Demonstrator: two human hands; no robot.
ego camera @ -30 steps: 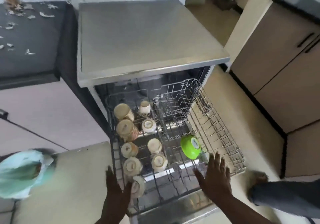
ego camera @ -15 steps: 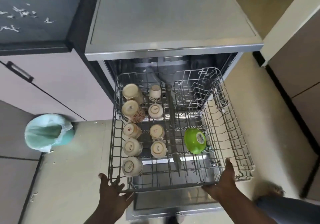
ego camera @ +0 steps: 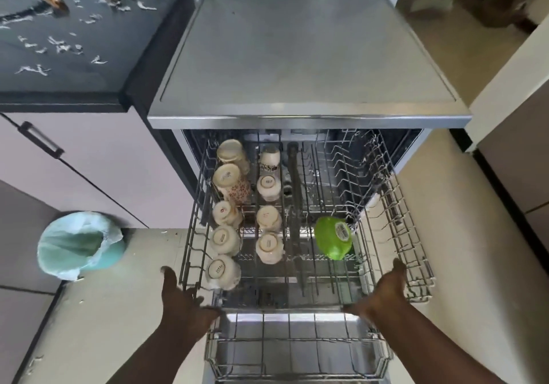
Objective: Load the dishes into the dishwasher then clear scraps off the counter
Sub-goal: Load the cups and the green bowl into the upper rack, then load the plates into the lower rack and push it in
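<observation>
The dishwasher point(ego camera: 297, 57) stands open with its upper wire rack point(ego camera: 416, 253) pulled out. Several cream cups point(ego camera: 225, 238) sit upside down in two rows on the rack's left side. A green bowl point(ego camera: 332, 238) lies tilted on the right side. My left hand point(ego camera: 184, 303) presses against the rack's front left corner with its fingers stretched along the rim. My right hand point(ego camera: 383, 291) rests the same way on the front right rim. White and brown scraps point(ego camera: 59, 48) lie scattered over the dark counter point(ego camera: 89, 86) at upper left.
The lower rack point(ego camera: 297, 354) sticks out beneath my hands. A bin with a pale green liner point(ego camera: 77, 244) stands on the floor to the left. Cabinet doors with a black handle point(ego camera: 38, 140) flank the left; more cabinets stand at right.
Both hands came off the top of the upper rack and down to its front rim. The view shifted, and the lower rack now shows below.
</observation>
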